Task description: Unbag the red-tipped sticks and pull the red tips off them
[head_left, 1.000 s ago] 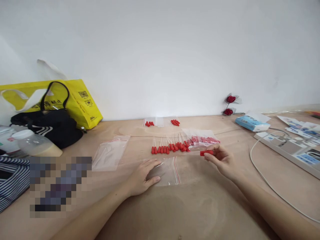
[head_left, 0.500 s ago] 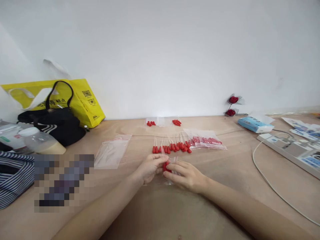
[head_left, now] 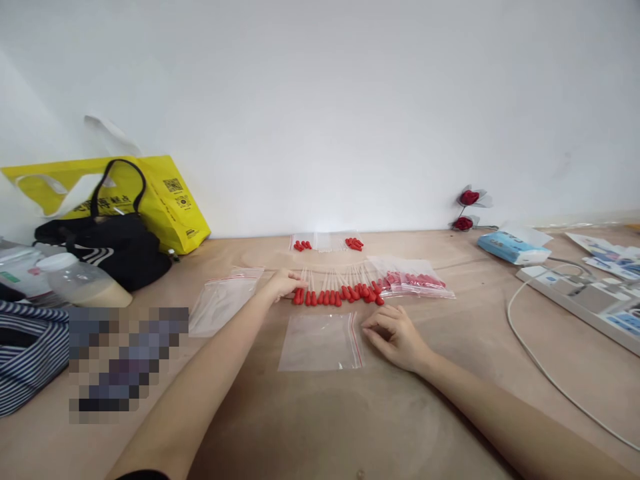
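My left hand [head_left: 284,285] reaches to the left end of a row of red-tipped sticks [head_left: 327,298]. Its thumb and fingers pinch the outermost red-tipped stick [head_left: 299,297], which lies on the table with its red end toward me. The sticks' thin pale stems point to the wall. A flat clear zip bag [head_left: 319,343] with a red seal line lies in front of the row. Just right of its seal, my right hand [head_left: 396,339] rests on the table, fingers curled in, with nothing visible in them.
Another clear zip bag [head_left: 227,303] lies left. Bags with red pieces [head_left: 413,283] lie right of the row; more red-tipped pieces [head_left: 354,244] are near the wall. A tissue pack [head_left: 513,248], power strip [head_left: 583,300], black bag [head_left: 103,250], yellow bag [head_left: 170,207] and bottle [head_left: 87,283] stand around.
Both hands have parted from over the front zip bag, which now lies flat. My left hand has moved away and left, with red-tipped pieces now at the row's left; my right hand moved right.
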{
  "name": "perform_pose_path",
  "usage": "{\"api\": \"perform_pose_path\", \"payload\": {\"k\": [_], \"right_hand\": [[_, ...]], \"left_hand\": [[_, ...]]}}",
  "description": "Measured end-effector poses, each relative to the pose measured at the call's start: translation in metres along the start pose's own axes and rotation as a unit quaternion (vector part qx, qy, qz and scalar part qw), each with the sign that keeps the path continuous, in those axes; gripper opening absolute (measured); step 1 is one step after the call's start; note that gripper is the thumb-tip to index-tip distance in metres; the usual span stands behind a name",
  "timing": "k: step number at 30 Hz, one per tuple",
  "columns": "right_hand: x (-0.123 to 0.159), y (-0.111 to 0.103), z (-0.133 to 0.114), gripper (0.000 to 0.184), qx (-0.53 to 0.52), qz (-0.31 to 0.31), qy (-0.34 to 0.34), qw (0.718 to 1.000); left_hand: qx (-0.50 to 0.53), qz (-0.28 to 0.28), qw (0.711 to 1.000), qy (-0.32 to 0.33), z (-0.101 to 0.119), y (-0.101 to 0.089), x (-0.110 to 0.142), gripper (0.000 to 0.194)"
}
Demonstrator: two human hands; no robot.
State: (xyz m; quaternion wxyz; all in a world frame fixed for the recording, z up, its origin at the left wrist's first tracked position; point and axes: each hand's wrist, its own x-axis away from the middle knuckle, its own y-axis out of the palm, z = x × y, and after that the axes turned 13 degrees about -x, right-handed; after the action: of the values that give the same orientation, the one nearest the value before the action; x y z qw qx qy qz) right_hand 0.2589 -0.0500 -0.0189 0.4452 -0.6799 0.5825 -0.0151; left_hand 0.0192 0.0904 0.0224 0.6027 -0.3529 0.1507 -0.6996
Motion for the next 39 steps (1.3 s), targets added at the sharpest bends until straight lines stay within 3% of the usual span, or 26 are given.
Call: {"api": "perform_pose_path", "payload": {"k": [7, 11, 17, 20, 22, 25, 28, 32, 35, 39], "right_hand": [[-0.002, 0.002, -0.003, 0.008, -0.009, -0.024, 0.021, 0.999], [-0.003, 0.001, -0.004, 0.006, -0.010, -0.025, 0.019, 0.999], [-0.003, 0.001, -0.004, 0.008, 0.000, -0.030, 0.020, 0.999], [-0.004, 0.000, -0.005, 0.010, -0.002, -0.034, 0.031, 0.999], [-0.005, 0.000, -0.007, 0.013, -0.011, -0.040, 0.041, 0.998], [-0.008, 0.002, -0.013, 0.023, -0.032, -0.047, 0.083, 0.995], [-0.011, 0.010, -0.020, 0.029, -0.011, -0.024, 0.151, 0.988], [-0.011, 0.019, -0.022, 0.020, 0.046, 0.028, 0.194, 0.979], [-0.010, 0.018, -0.020, 0.026, 0.046, 0.024, 0.189, 0.981], [-0.008, 0.014, -0.022, 0.024, 0.016, -0.028, 0.155, 0.987]], "left_hand": [[-0.143, 0.082, 0.986, 0.025, -0.010, 0.005, -0.006, 0.027], [-0.214, 0.113, 0.969, 0.051, -0.014, 0.000, -0.004, 0.023], [-0.269, 0.183, 0.938, 0.118, -0.016, -0.002, 0.026, 0.018], [-0.277, 0.194, 0.917, 0.211, -0.022, 0.013, 0.057, 0.016], [-0.276, 0.153, 0.873, 0.373, -0.027, 0.028, 0.076, 0.017], [-0.250, 0.100, 0.842, 0.467, -0.032, 0.047, 0.095, 0.016], [-0.251, 0.030, 0.843, 0.475, -0.032, 0.055, 0.103, 0.022], [-0.283, -0.032, 0.852, 0.440, -0.027, 0.053, 0.107, 0.033], [-0.267, -0.021, 0.876, 0.402, -0.023, 0.051, 0.106, 0.037], [-0.216, 0.013, 0.911, 0.352, -0.020, 0.048, 0.097, 0.034]]}}
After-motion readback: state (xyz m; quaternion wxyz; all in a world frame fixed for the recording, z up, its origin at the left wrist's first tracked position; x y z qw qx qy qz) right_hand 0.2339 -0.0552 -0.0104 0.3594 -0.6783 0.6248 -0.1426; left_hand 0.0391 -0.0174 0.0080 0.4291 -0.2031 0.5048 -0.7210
